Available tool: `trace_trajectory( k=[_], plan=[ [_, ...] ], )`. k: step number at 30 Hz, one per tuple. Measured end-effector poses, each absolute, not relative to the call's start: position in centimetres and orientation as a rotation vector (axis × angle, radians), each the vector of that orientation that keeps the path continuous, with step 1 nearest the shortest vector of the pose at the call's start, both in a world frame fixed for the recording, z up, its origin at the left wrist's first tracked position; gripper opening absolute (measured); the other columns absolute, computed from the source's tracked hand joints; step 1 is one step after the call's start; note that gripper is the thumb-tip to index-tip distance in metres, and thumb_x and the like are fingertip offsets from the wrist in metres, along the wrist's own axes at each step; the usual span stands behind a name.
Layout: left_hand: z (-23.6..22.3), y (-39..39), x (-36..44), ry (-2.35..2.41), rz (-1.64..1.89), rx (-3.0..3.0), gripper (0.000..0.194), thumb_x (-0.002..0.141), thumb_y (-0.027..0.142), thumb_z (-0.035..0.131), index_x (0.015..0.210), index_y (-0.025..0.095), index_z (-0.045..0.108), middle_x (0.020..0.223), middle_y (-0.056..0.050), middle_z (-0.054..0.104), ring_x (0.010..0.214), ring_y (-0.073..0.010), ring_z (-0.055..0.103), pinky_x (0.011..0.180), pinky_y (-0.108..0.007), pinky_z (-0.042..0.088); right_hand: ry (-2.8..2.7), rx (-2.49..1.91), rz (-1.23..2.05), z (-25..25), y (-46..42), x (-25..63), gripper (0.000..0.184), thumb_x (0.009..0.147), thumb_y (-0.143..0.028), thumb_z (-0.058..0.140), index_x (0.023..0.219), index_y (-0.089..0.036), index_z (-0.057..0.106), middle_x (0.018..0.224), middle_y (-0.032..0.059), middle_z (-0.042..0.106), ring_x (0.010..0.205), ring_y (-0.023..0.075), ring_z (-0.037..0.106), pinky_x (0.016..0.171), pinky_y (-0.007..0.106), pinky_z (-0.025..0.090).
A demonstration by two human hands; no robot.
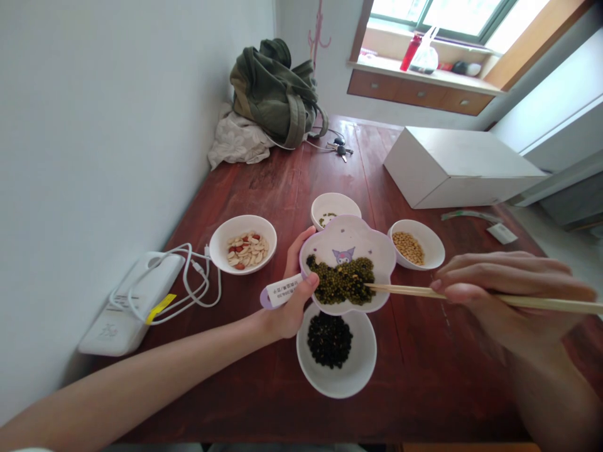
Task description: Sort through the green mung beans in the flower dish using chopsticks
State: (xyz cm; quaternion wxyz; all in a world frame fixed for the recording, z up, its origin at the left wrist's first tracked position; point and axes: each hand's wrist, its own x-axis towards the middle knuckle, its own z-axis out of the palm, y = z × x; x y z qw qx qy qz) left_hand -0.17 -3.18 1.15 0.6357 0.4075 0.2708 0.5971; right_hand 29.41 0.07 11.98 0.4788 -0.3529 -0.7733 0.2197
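Note:
My left hand grips the rim of a lilac flower-shaped plate and tilts it above a white bowl of black beans. A heap of green mung beans lies at the plate's lower edge. My right hand is closed on a pair of wooden chopsticks, whose tips rest against the green beans. Around these stand a white bowl of peanuts, a white bowl of soybeans and a nearly bare white bowl with a few green beans.
A white device with coiled cables sits at the left by the wall. A white box lies at the back right. A green bag on a cloth and keys occupy the far end of the red wooden table.

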Motion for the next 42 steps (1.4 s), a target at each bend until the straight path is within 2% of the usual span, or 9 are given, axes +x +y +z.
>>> trace_trajectory(
  k=[3,6,10,12,16,21,26,34,42],
  plan=[
    [1.2,-3.1,-0.1,0.635,1.361,0.925,0.075,0.108,0.055,0.069,0.174,0.032,0.044,0.16,-0.01,0.072,0.154,-0.037,0.063,0.138,-0.052,0.04,-2.094,-0.789,0.352,12.2,-0.7,28.0,0.015,0.094,-0.016,0.083,0.083,-0.026,0.086,0.075,0.0007,0.085,0.061,0.0189,0.08,0.057,0.031,0.061],
    [1.4,-3.0,-0.1,0.652,1.357,0.941,0.074,0.109,0.055,0.067,0.175,0.03,0.043,0.157,-0.012,0.074,0.156,-0.0343,0.062,0.138,-0.053,0.039,-2.103,-0.696,0.388,12.0,-0.9,26.3,0.012,0.097,-0.018,0.082,0.087,-0.024,0.084,0.077,0.0023,0.085,0.062,0.0198,0.081,0.056,0.03,0.063],
    [1.4,-3.0,0.0,0.655,1.361,0.949,0.072,0.109,0.054,0.066,0.173,0.029,0.045,0.156,-0.011,0.075,0.16,-0.0337,0.057,0.141,-0.055,0.034,-2.099,-0.512,0.49,11.8,-0.7,25.1,0.015,0.101,-0.033,0.082,0.093,-0.021,0.086,0.073,0.0048,0.083,0.058,0.021,0.079,0.053,0.031,0.064],
    [1.1,-3.0,-0.1,0.661,1.367,0.934,0.072,0.108,0.055,0.067,0.172,0.029,0.046,0.155,-0.011,0.075,0.159,-0.034,0.058,0.141,-0.055,0.033,-2.072,-0.507,0.515,11.9,-0.5,25.2,0.016,0.101,-0.035,0.082,0.094,-0.022,0.087,0.07,0.0048,0.082,0.057,0.0223,0.079,0.05,0.032,0.063],
    [0.7,-3.1,-0.2,0.656,1.352,0.909,0.071,0.107,0.053,0.069,0.171,0.029,0.049,0.155,-0.012,0.075,0.154,-0.034,0.062,0.137,-0.053,0.039,-2.018,-0.489,0.593,12.3,-0.2,25.6,0.02,0.103,-0.037,0.08,0.091,-0.022,0.087,0.066,0.005,0.079,0.053,0.0223,0.076,0.045,0.032,0.06],
    [1.1,-3.1,-0.2,0.646,1.346,0.911,0.072,0.107,0.052,0.07,0.172,0.029,0.049,0.154,-0.012,0.075,0.154,-0.0341,0.063,0.138,-0.054,0.039,-2.111,-0.495,0.599,12.1,0.9,26.5,0.012,0.1,-0.025,0.081,0.09,-0.022,0.087,0.068,0.0045,0.08,0.056,0.0224,0.077,0.049,0.033,0.061],
    [1.3,-3.1,-0.1,0.633,1.357,0.919,0.073,0.108,0.054,0.069,0.173,0.028,0.047,0.156,-0.013,0.074,0.158,-0.0343,0.059,0.139,-0.055,0.038,-1.882,-0.67,0.502,11.1,1.9,27.4,0.026,0.104,-0.036,0.079,0.081,-0.025,0.086,0.068,0.0043,0.081,0.06,0.0234,0.077,0.053,0.037,0.061],
    [1.5,-3.2,-0.1,0.661,1.371,0.903,0.079,0.106,0.053,0.073,0.175,0.029,0.044,0.157,-0.012,0.074,0.156,-0.0349,0.061,0.14,-0.054,0.037,-1.918,-0.546,0.657,10.8,0.8,25.5,0.03,0.103,-0.043,0.08,0.084,-0.022,0.088,0.065,0.0053,0.079,0.053,0.0211,0.075,0.046,0.032,0.058],
    [1.5,-3.2,0.1,0.617,1.385,0.898,0.081,0.107,0.052,0.072,0.178,0.031,0.037,0.16,-0.011,0.072,0.154,-0.0339,0.063,0.14,-0.052,0.036,-1.915,-0.499,0.66,10.4,0.7,24.6,0.031,0.102,-0.045,0.082,0.086,-0.02,0.087,0.068,0.006,0.08,0.056,0.0199,0.076,0.051,0.031,0.06]
  ],
)
